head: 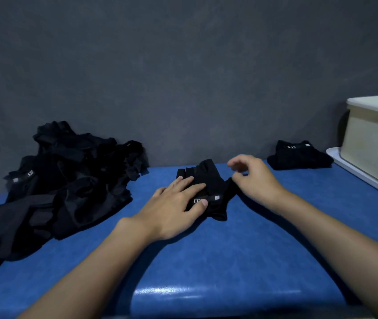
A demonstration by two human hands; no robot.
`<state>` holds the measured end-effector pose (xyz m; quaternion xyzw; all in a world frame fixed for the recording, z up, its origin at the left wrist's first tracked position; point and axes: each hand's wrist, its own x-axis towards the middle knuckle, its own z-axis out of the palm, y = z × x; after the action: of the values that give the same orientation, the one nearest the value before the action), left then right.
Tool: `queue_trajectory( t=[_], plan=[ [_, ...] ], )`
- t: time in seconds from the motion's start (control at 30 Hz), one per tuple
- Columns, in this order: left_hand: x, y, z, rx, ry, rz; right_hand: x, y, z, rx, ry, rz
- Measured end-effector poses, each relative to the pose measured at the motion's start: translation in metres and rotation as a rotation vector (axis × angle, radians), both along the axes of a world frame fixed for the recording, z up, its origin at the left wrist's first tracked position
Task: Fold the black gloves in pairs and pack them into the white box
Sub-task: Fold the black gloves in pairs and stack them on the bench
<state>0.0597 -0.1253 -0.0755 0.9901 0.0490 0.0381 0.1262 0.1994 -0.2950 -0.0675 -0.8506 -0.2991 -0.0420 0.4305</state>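
Left hand (174, 203) flat, fingers straight, pressing glove (206, 171) on blue counter (206, 261). Right hand (254, 178) curled at glove's right edge; can't tell if pinching. Glove pile (68, 180) left of left hand. Folded pair (298, 155) and white box (374, 146) beyond right hand.

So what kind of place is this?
Probably a small packing station: a heap of black gloves on a blue table, a folded pair set aside, and a white box nearby.
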Motion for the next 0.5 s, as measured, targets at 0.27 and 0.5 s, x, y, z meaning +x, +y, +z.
queue_trajectory(
  t=[0.27,0.5],
  plan=[
    [0.01,0.009,0.002,-0.425,-0.268,0.171,-0.011,0.011,-0.004,-0.209,0.015,0.107],
    [0.009,0.008,0.0,-0.272,-0.163,0.248,-0.01,0.011,-0.008,-0.371,-0.033,0.101]
  ],
)
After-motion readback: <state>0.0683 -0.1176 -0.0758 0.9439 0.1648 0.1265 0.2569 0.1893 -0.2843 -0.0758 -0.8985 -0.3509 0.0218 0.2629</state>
